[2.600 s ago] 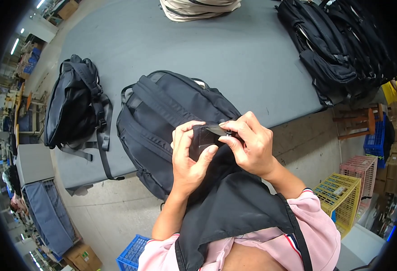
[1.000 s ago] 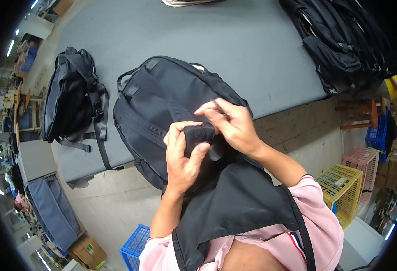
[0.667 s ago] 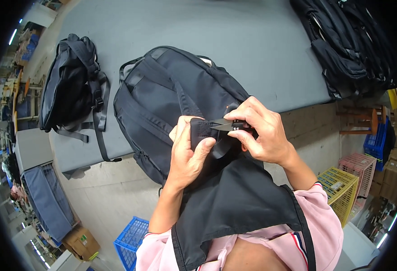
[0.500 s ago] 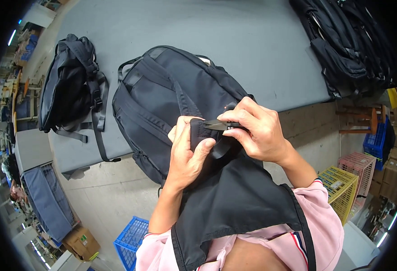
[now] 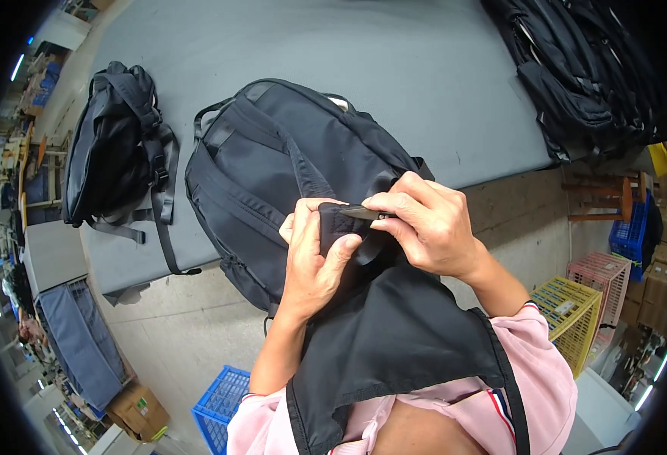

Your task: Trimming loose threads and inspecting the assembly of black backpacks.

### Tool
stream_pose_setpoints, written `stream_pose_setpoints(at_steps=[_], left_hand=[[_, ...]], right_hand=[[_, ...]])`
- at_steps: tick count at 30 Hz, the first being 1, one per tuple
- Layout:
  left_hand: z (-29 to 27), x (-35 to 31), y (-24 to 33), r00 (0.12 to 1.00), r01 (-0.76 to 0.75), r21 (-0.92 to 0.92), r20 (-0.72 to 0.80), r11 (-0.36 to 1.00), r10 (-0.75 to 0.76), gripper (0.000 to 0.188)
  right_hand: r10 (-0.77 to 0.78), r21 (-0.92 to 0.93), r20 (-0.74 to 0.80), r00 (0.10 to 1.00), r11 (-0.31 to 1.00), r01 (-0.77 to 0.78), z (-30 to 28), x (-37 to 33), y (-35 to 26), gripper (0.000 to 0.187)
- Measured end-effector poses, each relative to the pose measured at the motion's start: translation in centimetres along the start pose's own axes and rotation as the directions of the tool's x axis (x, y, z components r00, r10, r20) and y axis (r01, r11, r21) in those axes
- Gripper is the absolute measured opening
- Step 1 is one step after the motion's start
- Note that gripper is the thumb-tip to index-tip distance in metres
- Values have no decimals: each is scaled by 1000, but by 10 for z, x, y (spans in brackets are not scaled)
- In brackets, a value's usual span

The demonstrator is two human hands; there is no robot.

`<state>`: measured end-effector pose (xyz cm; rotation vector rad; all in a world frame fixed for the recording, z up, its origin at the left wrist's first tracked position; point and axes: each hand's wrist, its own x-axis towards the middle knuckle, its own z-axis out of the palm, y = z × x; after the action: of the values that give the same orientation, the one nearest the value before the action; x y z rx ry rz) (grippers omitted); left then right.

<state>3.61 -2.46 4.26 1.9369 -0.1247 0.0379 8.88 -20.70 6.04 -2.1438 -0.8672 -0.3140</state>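
A black backpack (image 5: 261, 171) lies on the table in front of me, its shoulder straps facing up. My left hand (image 5: 309, 262) is closed on the stitched end of a black shoulder strap (image 5: 332, 231), with the thumb on top and the fingers beneath. Between the thumb and fingers of my right hand (image 5: 433, 226) is a pair of small thread snips (image 5: 358, 213). Their dark blades lie along the upper edge of the strap end, close to my left fingers. A loop of webbing (image 5: 379, 246) hangs below the snips, partly hidden by my right hand.
Another black backpack (image 5: 110, 144) with dangling straps sits at the left of the grey table (image 5: 394, 45). More black bags (image 5: 576, 83) are piled at the far right. Blue (image 5: 223, 402), yellow (image 5: 568, 311) and pink crates (image 5: 599, 280) stand on the floor. A black apron (image 5: 402, 326) covers my front.
The snips have tilted and now lie flatter along the strap's upper edge, with their blades closer together. My left hand keeps its hold on the strap, almost unmoved.
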Motion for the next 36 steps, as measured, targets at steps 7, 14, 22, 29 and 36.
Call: stream_pose_setpoints(at_steps=[7,14,22,29,36], left_hand=[[3,-2,-4,1000,10,-61,-7,998,-11,38],[7,-6,-10,1000,18,-121,-19,992,-21,40],[3,-7,-11,996,24,-233,-80,972,-44,47],[-24,-8,2,958,-194,542,-76,818,278,58],[-25,3,9,971,-91,815,201,572,-132,36]], right_hand=[[14,-6,3,1000,1000,-14,-2,-4,-5,27],[37,53,-69,997,998,-33,3,-13,-3,27],[368,233,-125,921,913,-334,-3,-23,9,29],[743,502,-51,668,597,-626,1,-60,53,34],[777,740,333,535,136,-659,20,-59,85,37]])
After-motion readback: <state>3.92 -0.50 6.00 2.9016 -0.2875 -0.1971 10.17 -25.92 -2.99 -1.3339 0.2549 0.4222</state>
